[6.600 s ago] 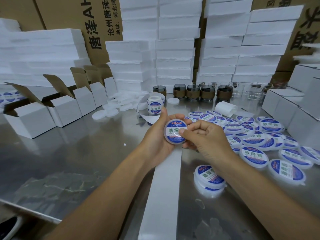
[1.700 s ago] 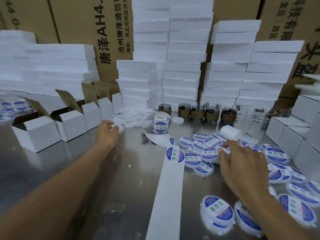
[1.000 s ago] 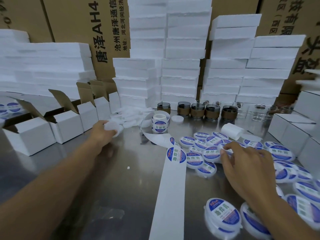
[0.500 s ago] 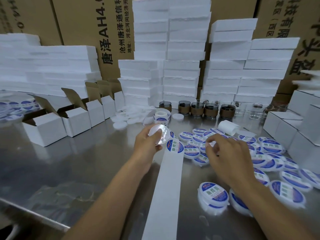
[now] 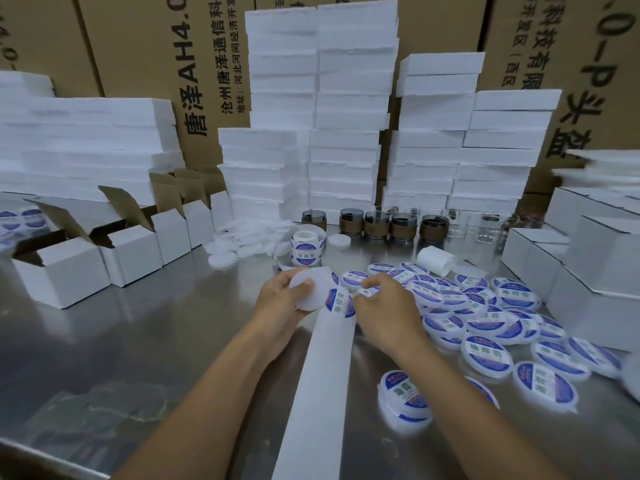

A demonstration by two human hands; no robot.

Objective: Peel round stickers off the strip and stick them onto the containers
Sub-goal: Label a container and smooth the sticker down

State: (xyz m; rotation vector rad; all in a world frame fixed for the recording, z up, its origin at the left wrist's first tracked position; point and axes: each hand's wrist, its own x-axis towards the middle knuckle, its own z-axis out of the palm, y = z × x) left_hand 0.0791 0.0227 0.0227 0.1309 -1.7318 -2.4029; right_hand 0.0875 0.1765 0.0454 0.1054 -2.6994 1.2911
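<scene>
L hand (image 5: 277, 306) curls its fingers round a flat, round white plastic container (image 5: 310, 289) w/ a plain top. Just right of those fingers a round blue-and-white sticker (image 5: 341, 304) sits on the long smooth paper strip (image 5: 322, 375). R hand (image 5: 384, 310) has bent fingers, tips at the sticker's right edge; maybe pinching it, too blurry to tell. Shiny metal table (image 5: 138, 341) below. Half a sec ago R fingertips were over the labelled containers (image 5: 485, 313); now they're at the sticker.

white foam slabs (image 5: 349, 98) stacked behind, open white cartons (image 5: 131, 251) at left, dark jars (image 5: 377, 225) on the steel table (image 5: 138, 341).
</scene>
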